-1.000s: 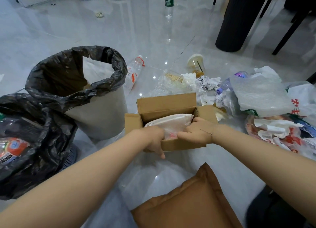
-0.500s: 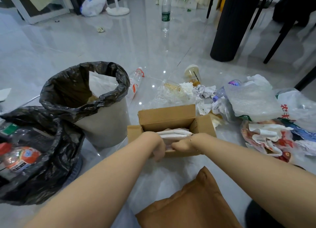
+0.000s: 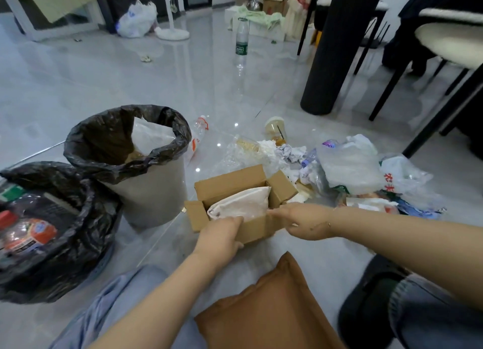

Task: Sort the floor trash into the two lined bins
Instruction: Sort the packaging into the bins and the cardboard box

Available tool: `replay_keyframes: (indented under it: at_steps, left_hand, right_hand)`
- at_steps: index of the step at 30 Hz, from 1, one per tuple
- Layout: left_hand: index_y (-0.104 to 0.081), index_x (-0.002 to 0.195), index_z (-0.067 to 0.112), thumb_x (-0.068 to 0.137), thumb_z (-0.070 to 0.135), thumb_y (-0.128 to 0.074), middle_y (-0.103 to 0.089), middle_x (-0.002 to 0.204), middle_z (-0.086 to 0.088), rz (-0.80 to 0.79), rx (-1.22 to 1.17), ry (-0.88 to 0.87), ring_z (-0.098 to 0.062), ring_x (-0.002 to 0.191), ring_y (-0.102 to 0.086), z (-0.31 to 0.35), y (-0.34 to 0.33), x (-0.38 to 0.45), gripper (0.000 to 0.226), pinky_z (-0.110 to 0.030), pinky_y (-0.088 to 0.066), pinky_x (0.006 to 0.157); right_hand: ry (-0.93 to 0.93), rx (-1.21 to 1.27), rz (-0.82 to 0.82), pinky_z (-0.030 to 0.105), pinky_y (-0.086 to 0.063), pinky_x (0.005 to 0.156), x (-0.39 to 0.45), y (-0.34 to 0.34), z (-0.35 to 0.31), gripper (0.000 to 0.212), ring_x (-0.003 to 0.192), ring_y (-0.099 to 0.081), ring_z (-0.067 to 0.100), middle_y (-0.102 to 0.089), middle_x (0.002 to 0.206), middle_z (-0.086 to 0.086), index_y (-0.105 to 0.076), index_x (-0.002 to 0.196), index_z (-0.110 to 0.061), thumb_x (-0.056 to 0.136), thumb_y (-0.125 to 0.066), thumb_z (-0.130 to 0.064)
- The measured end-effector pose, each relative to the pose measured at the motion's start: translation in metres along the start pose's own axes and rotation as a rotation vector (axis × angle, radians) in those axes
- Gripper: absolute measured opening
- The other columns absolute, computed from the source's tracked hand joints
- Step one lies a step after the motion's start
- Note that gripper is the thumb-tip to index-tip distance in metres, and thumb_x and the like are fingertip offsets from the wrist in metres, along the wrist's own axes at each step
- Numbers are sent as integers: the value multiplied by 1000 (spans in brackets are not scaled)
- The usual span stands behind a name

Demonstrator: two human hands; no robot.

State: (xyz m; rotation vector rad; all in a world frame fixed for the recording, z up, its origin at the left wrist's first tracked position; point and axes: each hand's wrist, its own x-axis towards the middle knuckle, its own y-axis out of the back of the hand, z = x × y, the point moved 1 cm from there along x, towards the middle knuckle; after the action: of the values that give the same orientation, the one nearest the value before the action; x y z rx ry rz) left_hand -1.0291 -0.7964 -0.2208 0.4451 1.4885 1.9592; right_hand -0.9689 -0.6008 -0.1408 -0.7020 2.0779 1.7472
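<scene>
hands part over the open box on the floor

a person sits on a glossy grey floor, arms stretched toward a small cardboard box (image 3: 236, 191) with its flaps open. a pale padded packet (image 3: 241, 203) stands inside it, leaning on the far wall. half a second ago both hands met over the packet and pressed it down; now they have drawn apart. the left hand (image 3: 222, 235) curls its fingers over the box's near wall, gripping the cardboard. the right hand (image 3: 300, 220) sits at the near right corner, fingers pointing left along the rim; whether they pinch the cardboard or only touch it cannot be told.

the box rests just right of the white bin (image 3: 138, 171) lined with a black bag, which already holds something white. a second black-lined bin (image 3: 47, 228), nearer on the left, holds bottles. a heap of loose trash (image 3: 339, 171) lies just right of the box, unsorted.

the packet looks settled, so lifting the box into a bin is likely next.
</scene>
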Motion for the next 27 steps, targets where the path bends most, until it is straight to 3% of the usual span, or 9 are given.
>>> replay_keyframes:
  at_steps: [4,8,12,16,20,24,27]
  left_hand:
    - [-55,116,23,80,40,-66,-55,120,2,51,80,-31,-21,116,-49,6,7,-5,42,-33,-37,96]
    - [-58,123,21,85,35,-59,-55,127,1,92,72,-29,-21,124,-46,16,25,-14,41,-32,-32,104]
    - [-53,136,22,89,25,-55,-52,141,3,108,-193,39,-19,131,-45,32,43,-25,47,-29,-37,105]
    - [-59,129,24,86,21,-58,-58,135,7,152,-471,46,-12,127,-50,51,60,-36,43,-27,-40,104]
    - [-64,118,25,87,16,-58,-64,121,10,159,-704,66,-8,112,-57,67,66,-36,33,-22,-44,95]
    - [-66,112,21,88,7,-57,-66,113,6,84,-932,57,-8,87,-62,97,53,-21,30,-11,-49,67]
    - [-65,111,23,91,7,-58,-67,112,7,-9,-1040,-5,-1,87,-60,120,34,-7,27,-7,-44,68]
  right_hand:
    - [-65,8,-14,32,-33,109,-12,-3,2,64,136,-36,22,-35,151,1,-23,150,-26,91,-45,-17]
    - [-78,-36,0,33,-27,114,-28,11,-10,61,140,-29,21,-30,155,3,-22,151,-20,94,-43,-17]
    - [-73,-62,30,37,-31,111,-48,24,-25,57,135,-36,23,-35,151,4,-23,150,-25,96,-42,-19]
    - [-75,-86,17,40,-34,108,-65,33,-32,55,131,-40,24,-41,145,4,-29,147,-27,94,-42,-19]
    - [-106,-140,-35,38,-31,111,-83,50,-28,48,134,-38,23,-40,147,5,-37,144,-24,96,-41,-19]
    - [-148,-40,4,28,-33,106,-98,56,6,47,131,-40,17,-40,147,0,-38,143,-26,96,-44,-21]
    - [-258,-62,23,22,-35,95,-105,49,51,45,121,-47,15,-49,139,-1,-44,139,-25,94,-45,-22]
